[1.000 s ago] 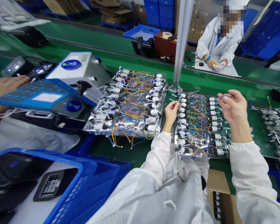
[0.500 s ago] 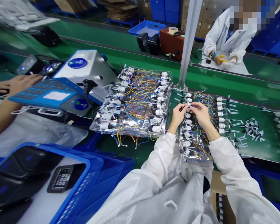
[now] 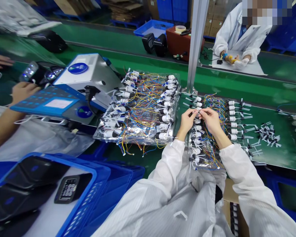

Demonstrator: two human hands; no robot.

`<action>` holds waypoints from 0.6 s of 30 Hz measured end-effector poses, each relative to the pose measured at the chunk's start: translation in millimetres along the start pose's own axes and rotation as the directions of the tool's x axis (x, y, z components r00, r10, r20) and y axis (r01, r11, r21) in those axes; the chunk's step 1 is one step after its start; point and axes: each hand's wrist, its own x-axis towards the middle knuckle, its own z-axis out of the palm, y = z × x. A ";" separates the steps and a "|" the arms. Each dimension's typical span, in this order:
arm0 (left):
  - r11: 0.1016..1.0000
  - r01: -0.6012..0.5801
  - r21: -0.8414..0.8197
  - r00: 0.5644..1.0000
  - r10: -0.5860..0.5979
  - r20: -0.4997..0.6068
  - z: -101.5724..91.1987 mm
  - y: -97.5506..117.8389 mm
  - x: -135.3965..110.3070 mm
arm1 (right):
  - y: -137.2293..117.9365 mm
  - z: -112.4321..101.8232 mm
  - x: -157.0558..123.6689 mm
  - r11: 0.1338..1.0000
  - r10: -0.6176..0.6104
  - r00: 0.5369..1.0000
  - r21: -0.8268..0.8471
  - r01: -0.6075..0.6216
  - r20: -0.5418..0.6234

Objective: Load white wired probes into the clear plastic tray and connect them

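Observation:
My left hand (image 3: 186, 121) and my right hand (image 3: 210, 119) meet over a clear tray (image 3: 213, 163) of small white-and-black capped parts with coloured wires. Both pinch one small white part (image 3: 198, 113) between their fingertips, just above the tray's left column of parts. A second, fuller tray of wired parts (image 3: 140, 108) lies to the left of my left hand. A loose heap of small black-and-white pieces (image 3: 266, 135) rests on the green mat to the right.
A blue-and-silver machine with keypad (image 3: 71, 89) stands at the left, another person's hand (image 3: 22, 90) on it. Blue crates (image 3: 88, 191) with black devices sit near left. A metal post (image 3: 196, 42) rises behind the trays. Across the belt a white-coated person (image 3: 239, 39) works.
My right hand came from the tray's right side, raised, over to my left hand; both now pinch one part. The person at the left drew their hand back from the keypad.

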 end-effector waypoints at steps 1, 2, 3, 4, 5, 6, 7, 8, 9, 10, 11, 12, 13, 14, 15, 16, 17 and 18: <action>1.000 0.000 0.000 1.000 0.000 0.001 -0.1 0.3 -0.2 | -0.3 -0.1 -0.2 1.000 0.002 1.000 0.014 -0.002 0.001; 1.000 -0.001 0.000 1.000 0.001 0.004 -0.3 0.5 -0.3 | -0.8 -0.1 -0.5 1.000 0.004 1.000 0.026 -0.004 0.001; 1.000 -0.004 0.000 1.000 0.004 0.005 -0.4 0.7 -0.4 | -1.4 -0.1 -0.8 0.999 0.009 1.000 0.034 -0.009 0.001; 1.000 -0.007 0.001 1.000 0.007 0.006 -0.5 0.8 -0.5 | -2.0 0.0 -1.1 0.999 0.017 1.000 0.037 -0.017 0.001; 1.000 -0.009 0.004 1.000 0.009 0.007 -0.7 0.8 -0.5 | -2.5 0.1 -1.5 0.999 0.027 1.000 0.037 -0.027 0.001; 1.000 -0.008 0.008 1.000 0.008 0.006 -0.9 0.7 -0.5 | -2.9 0.3 -1.8 0.999 0.035 0.999 0.035 -0.035 0.001; 1.000 -0.005 0.011 1.000 0.005 0.005 -1.1 0.4 -0.4 | -3.1 0.4 -2.1 0.999 0.040 0.999 0.032 -0.040 0.001; 1.000 0.000 0.013 1.000 0.000 0.003 -1.4 0.0 -0.4 | -3.0 0.4 -2.2 0.999 0.041 0.999 0.030 -0.041 0.000; 1.000 0.004 0.015 1.000 -0.004 0.004 -1.7 -0.6 -0.4 | -2.7 0.3 -2.2 0.999 0.037 0.999 0.025 -0.037 0.000; 1.000 0.005 0.018 1.000 -0.005 0.006 -2.0 -1.4 -0.5 | -2.1 0.1 -2.1 0.999 0.029 1.000 0.016 -0.029 0.000; 1.000 0.003 0.023 1.000 -0.003 0.009 -2.4 -2.1 -0.6 | -1.4 -0.2 -1.9 1.000 0.021 1.000 0.002 -0.021 0.000; 1.000 0.000 0.027 1.000 0.000 0.012 -2.7 -2.8 -0.8 | -0.6 -0.6 -1.6 1.000 0.014 1.000 -0.019 -0.014 -0.002; 0.999 -0.003 0.032 1.000 0.003 0.013 -3.1 -3.4 -1.1 | 0.3 -1.1 -1.4 0.999 0.007 1.000 -0.043 -0.007 -0.004; 0.999 -0.006 0.038 1.000 0.006 0.015 -3.3 -3.8 -1.3 | 1.1 -1.7 -1.1 0.998 -0.001 1.000 -0.067 0.001 -0.005; 0.999 -0.008 0.044 1.000 0.008 0.015 -3.6 -3.9 -1.6 | 1.9 -2.2 -0.9 0.996 -0.011 1.000 -0.091 0.011 -0.003; 0.999 -0.010 0.048 1.000 0.009 0.014 -3.8 -3.9 -1.9 | 2.6 -2.7 -0.7 0.994 -0.024 1.000 -0.110 0.024 0.001; 0.999 -0.011 0.052 1.000 0.011 0.013 -3.9 -3.7 -2.1 | 3.3 -3.2 -0.6 0.991 -0.038 0.999 -0.125 0.038 0.007; 0.998 -0.013 0.055 1.000 0.012 0.013 -4.0 -3.3 -2.4 | 3.8 -3.6 -0.7 0.989 -0.051 0.999 -0.136 0.053 0.013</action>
